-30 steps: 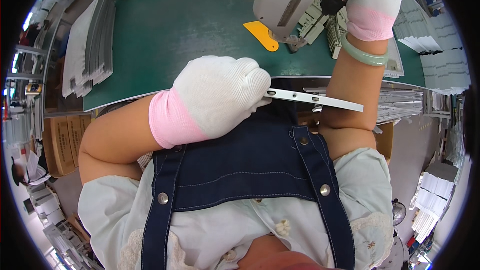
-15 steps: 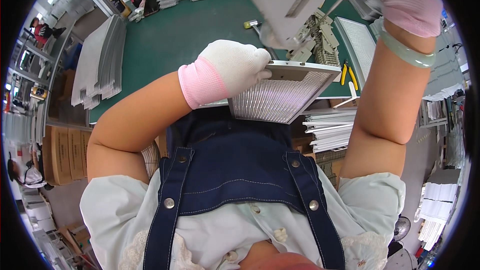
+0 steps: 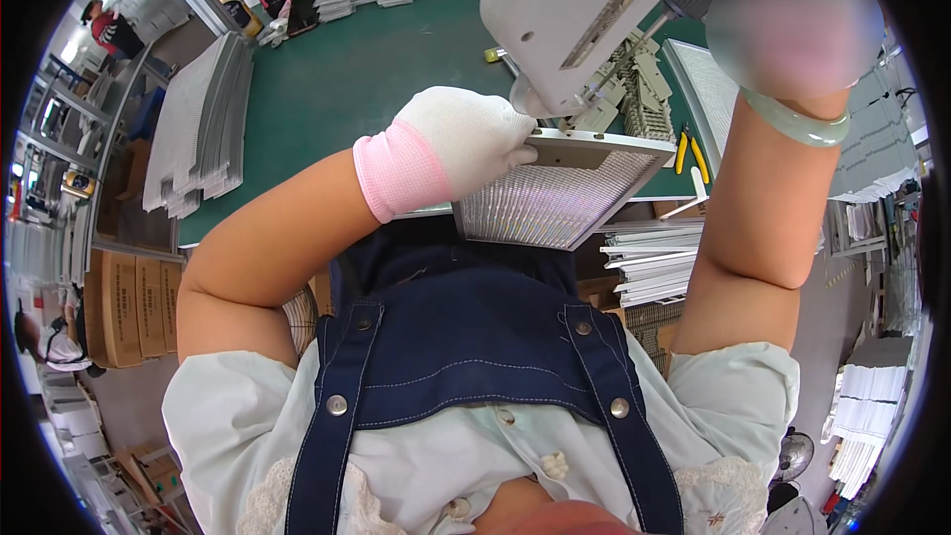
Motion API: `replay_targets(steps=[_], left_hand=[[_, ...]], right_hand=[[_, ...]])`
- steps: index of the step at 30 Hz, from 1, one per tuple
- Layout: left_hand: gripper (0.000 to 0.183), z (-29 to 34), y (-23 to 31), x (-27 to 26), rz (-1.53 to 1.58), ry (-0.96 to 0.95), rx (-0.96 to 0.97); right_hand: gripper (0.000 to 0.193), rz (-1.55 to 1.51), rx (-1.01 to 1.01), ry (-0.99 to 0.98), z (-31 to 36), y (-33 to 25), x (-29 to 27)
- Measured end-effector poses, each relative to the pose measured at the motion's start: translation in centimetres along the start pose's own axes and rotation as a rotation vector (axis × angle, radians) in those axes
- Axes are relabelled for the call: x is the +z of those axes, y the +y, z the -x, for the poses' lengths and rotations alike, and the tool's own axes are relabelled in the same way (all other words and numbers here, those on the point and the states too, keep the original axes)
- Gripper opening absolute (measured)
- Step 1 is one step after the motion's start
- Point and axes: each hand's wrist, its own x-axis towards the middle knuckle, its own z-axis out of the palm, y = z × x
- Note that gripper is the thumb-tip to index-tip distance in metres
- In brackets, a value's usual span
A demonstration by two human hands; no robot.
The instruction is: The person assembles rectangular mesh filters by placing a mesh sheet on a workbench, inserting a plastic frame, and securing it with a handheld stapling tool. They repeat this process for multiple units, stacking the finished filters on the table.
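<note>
White glove (image 3: 456, 144) with pink cuff (image 3: 391, 175), silver-grey mesh-patterned panel (image 3: 565, 193), green tabletop (image 3: 347, 69), yellow-handled pliers (image 3: 699, 154), navy bib (image 3: 456, 332), pale-green bangle (image 3: 795, 121)

Near 12 o'clock, your gloved left hand (image 3: 464, 139) grips the top edge of a mesh panel (image 3: 560, 196), just below the grey machine (image 3: 570, 15) at 1 o'clock. Your right hand (image 3: 795, 32), too blurred to read, sits at 2 o'clock, above yellow pliers (image 3: 682, 153). A panel stack (image 3: 193, 129) fills 10 o'clock, cardboard boxes (image 3: 119, 309) 9 o'clock
</note>
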Motion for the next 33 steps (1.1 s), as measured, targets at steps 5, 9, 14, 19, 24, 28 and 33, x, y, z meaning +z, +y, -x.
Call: replay_targets(steps=[5, 9, 14, 19, 24, 28, 33], left_hand=[[0.036, 0.1, -0.4, 1.0, 0.054, 0.176, 0.035], [0.042, -0.2, -0.3, 0.5, 0.050, 0.088, 0.012], [0.031, -0.6, -0.9, 2.3, 0.080, 0.335, 0.172], [0.032, -0.8, -0.1, 2.1, 0.087, 0.382, 0.201], [0.031, -1.0, -0.3, 2.7, 0.123, 0.341, 0.223], [0.029, -1.3, -0.3, 2.9, 0.128, 0.376, 0.239], [0.028, -1.2, -0.5, 2.9, 0.140, 0.364, 0.234]], right_hand=[[0.014, -0.032, 0.000, 0.001, -0.1, 0.1, -0.1], [0.015, -0.055, 0.007, 0.008, 0.1, 0.1, 0.0], [0.016, -0.137, 0.027, 0.004, 0.3, 0.8, 0.7], [0.017, -0.307, 0.092, 0.007, 1.0, 3.1, 2.7], [0.018, -0.405, 0.134, 0.016, 1.4, 4.7, 3.9], [0.019, -0.435, 0.140, 0.020, 1.4, 5.1, 4.0], [0.020, -0.447, 0.127, 0.011, 1.6, 5.1, 4.3]])
